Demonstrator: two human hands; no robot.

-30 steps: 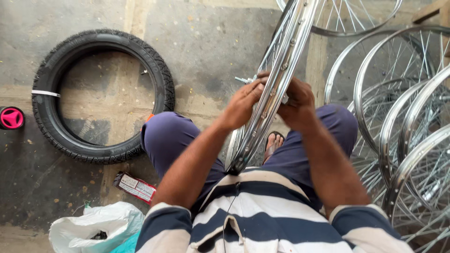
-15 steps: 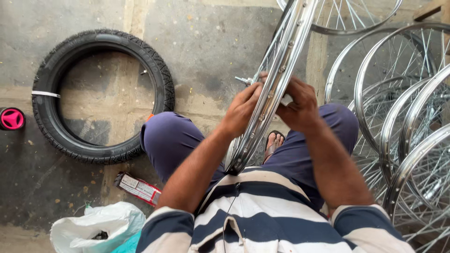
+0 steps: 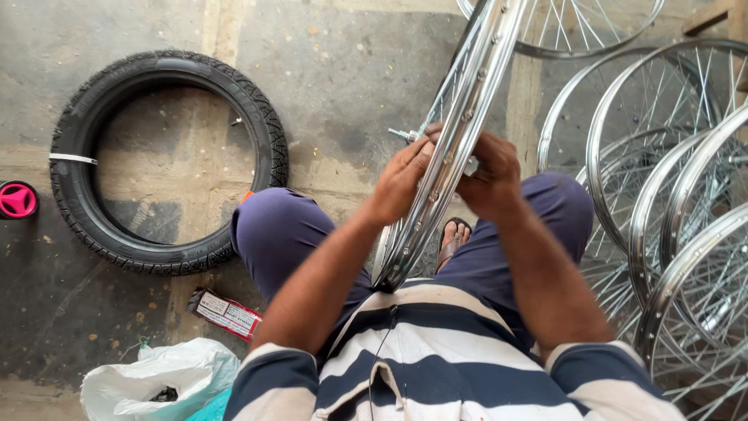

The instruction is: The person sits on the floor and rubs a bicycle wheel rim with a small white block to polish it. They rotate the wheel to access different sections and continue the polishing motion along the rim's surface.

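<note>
L hand (image 3: 405, 173): fingers curled and pressed together over the left edge of the chrome wheel rim (image 3: 467, 117), tips on the metal near a small axle end (image 3: 403, 135) that pokes out to the left. R hand (image 3: 489, 173): fingers bent and closed on the rim's right side, thumb tucked toward the rim; what's under the fingertips is hidden, can't tell if they pinch a spoke or nipple. Both hands sit opposite each other w/ the rim between them.

Rim stands edge-on, tilted, running from between the person's knees up toward the far right; its near end rests by the lap, just above a sandalled foot (image 3: 452, 238). Person sits, purple trousers, striped shirt.

Right side: stack of spoked wheels (image 3: 662, 195) leaning together, one more at the far edge. Left, well apart from the hands: black tyre (image 3: 167, 160) flat on the concrete floor (image 3: 327, 70), a pink round object (image 3: 17, 200) at the left edge. Near left: small red-white box (image 3: 226, 313) by the knee, white plastic bag (image 3: 156, 382) just nearer.
</note>
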